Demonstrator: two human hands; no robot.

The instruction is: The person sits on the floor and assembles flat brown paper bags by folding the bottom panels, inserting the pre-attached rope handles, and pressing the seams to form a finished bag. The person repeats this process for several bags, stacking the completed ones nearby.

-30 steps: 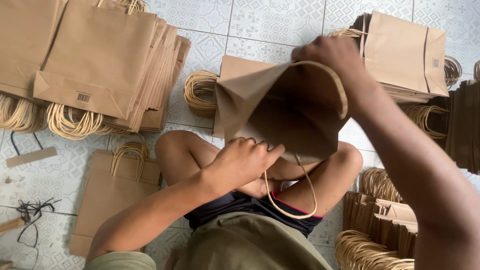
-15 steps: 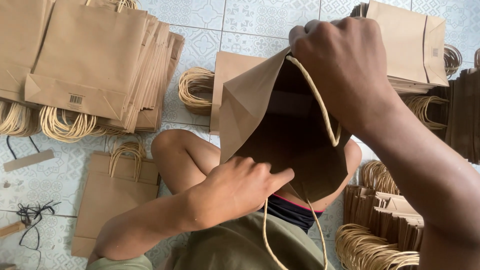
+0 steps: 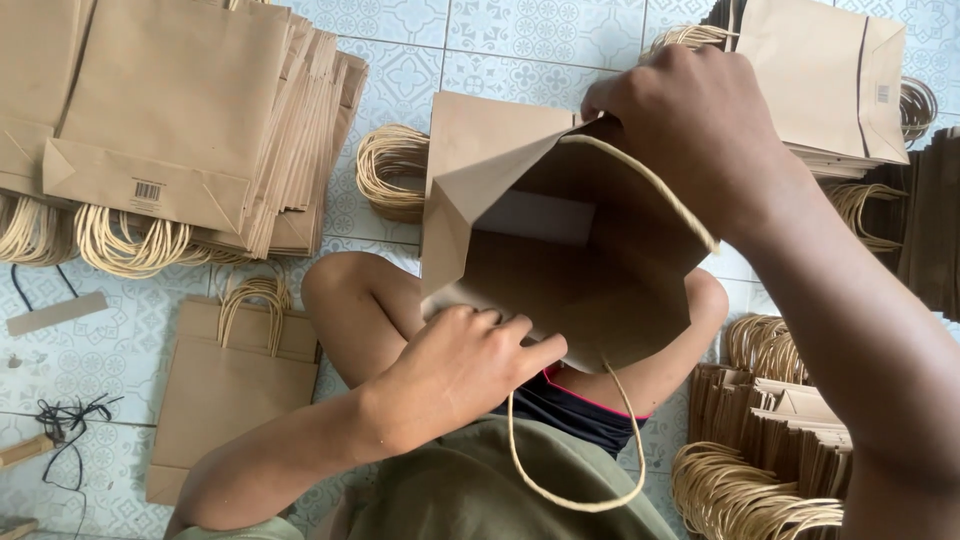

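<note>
A person seated cross-legged on a patterned tile floor (image 3: pixel 520 50) holds a brown paper bag (image 3: pixel 560 250) open above the lap, its mouth turned toward the camera. The left hand (image 3: pixel 460 365) closes its fingers over the bag's near rim, beside a looped twine handle (image 3: pixel 575 460) that hangs down. The right hand (image 3: pixel 690 130) is clenched on the far rim, where the second twine handle (image 3: pixel 650 185) curves across the opening. A pale card (image 3: pixel 535 215) lies flat at the bag's bottom. Stacks of flat bags (image 3: pixel 190 110) lie on the floor at upper left, another stack (image 3: pixel 820 80) at upper right, and a single flat bag (image 3: pixel 235 370) rests beside the left knee.
</note>
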